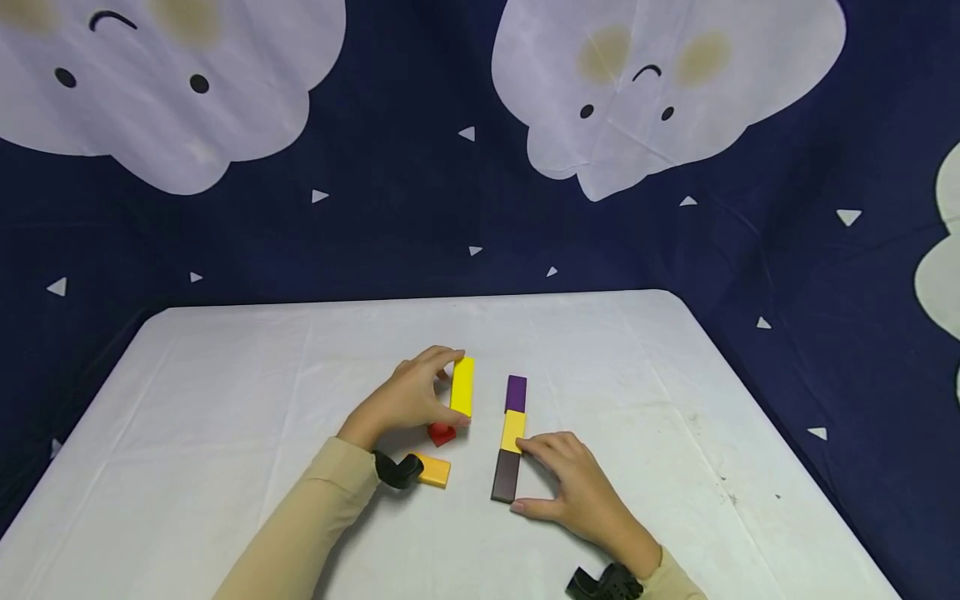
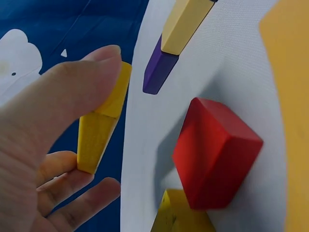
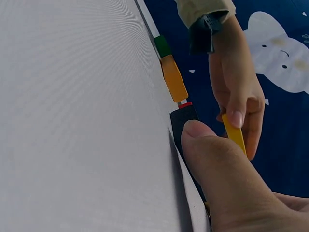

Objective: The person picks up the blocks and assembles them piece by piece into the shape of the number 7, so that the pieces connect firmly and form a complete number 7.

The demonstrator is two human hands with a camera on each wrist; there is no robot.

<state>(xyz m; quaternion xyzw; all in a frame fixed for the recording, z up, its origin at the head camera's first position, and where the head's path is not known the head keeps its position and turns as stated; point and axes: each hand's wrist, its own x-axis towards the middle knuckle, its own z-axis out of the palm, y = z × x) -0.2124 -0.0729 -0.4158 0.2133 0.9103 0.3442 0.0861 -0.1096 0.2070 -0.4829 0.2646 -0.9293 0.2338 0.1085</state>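
Observation:
My left hand (image 1: 408,396) holds a long yellow block (image 1: 462,387) by its ends, thumb at the near end; a seam crosses it in the left wrist view. Just below that hand, a red block (image 2: 215,152) sits on the table beside another yellow block (image 2: 181,215), which the hand hides in the head view. My right hand (image 1: 573,492) touches the right side of a row of blocks. Its index finger meets the small yellow block (image 1: 513,430), and its thumb is at the near corner of the dark block (image 1: 506,476). A purple block (image 1: 516,393) forms the row's far end.
An orange block (image 1: 434,471) lies near the left wrist's black strap (image 1: 399,469). The right wrist view also shows a green block (image 3: 162,46) behind it. A white cloth covers the table (image 1: 637,375), with a dark blue cloud-print curtain (image 1: 397,167) behind.

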